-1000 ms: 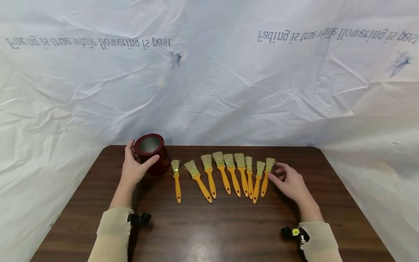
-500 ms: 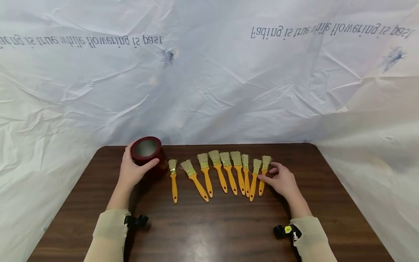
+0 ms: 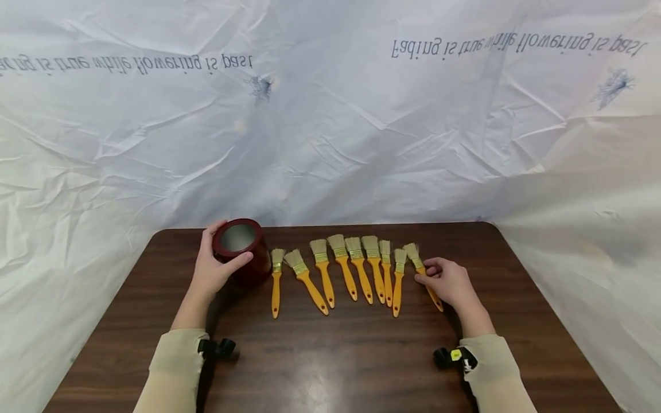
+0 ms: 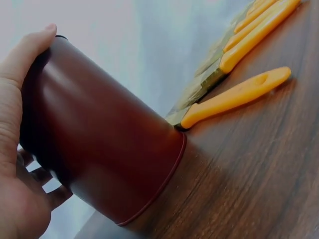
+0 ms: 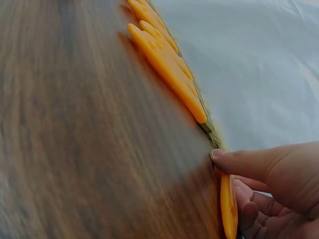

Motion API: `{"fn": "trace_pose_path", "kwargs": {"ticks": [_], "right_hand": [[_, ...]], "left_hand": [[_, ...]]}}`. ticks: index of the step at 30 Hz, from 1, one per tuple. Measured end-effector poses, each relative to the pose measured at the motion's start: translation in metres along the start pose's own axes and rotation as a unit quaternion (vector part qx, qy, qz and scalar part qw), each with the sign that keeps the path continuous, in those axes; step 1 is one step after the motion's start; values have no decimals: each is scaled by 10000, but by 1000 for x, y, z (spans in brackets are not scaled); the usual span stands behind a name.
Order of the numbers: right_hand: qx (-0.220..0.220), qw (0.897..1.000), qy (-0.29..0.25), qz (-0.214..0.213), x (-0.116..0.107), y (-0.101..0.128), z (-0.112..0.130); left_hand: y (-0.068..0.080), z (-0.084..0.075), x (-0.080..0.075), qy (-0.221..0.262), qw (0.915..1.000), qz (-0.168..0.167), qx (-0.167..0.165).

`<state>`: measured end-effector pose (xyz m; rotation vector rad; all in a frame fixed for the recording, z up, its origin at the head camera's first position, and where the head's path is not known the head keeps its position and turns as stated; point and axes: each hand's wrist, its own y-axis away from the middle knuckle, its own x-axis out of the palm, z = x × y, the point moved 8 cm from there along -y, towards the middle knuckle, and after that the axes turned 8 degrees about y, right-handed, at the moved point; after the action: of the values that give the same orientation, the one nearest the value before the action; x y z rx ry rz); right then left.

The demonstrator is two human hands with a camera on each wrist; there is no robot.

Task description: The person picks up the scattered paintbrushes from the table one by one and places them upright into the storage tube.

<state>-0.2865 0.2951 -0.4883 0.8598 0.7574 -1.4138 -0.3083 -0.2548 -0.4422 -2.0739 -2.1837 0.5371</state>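
My left hand grips a dark red cylindrical can, thumb on the near side and fingers round the far left side. The can has an open top and leans slightly toward me in the head view. At the right end of a row of paintbrushes, my right hand pinches a paintbrush near the top of its yellow handle. That brush slants, bristles to the upper left and handle end to the lower right. Its handle shows below my thumb in the right wrist view; the bristles are mostly hidden there.
Several more paintbrushes with yellow handles lie side by side on the brown wooden table, bristles pointing away from me. The leftmost paintbrush lies right beside the can. A white printed sheet hangs behind the table.
My right hand has closed its thumb and fingers on the rightmost paintbrush and turned it, its handle end swinging right. My left hand keeps its hold on the can, which has tilted slightly.
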Motion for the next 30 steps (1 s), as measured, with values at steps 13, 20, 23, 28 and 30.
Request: {"fn": "trace_pose_path", "kwargs": {"ticks": [13,20,23,28,30], "right_hand": [[-64,9992,-325,-225,-8,4,-2],[-173,9904,-1309,-419,-14,1,10],[-222,9857,-1607,-447,-15,1,22],[-270,9754,-2114,-569,-19,-1,49],[-341,9695,-2349,-614,-21,-5,64]], "left_hand": [[0,-4,21,-3,9990,403,179],[0,-3,26,88,9986,469,221],[0,-3,25,120,9986,452,239],[1,-2,26,180,9984,485,216],[2,-2,26,161,9985,484,194]]}}
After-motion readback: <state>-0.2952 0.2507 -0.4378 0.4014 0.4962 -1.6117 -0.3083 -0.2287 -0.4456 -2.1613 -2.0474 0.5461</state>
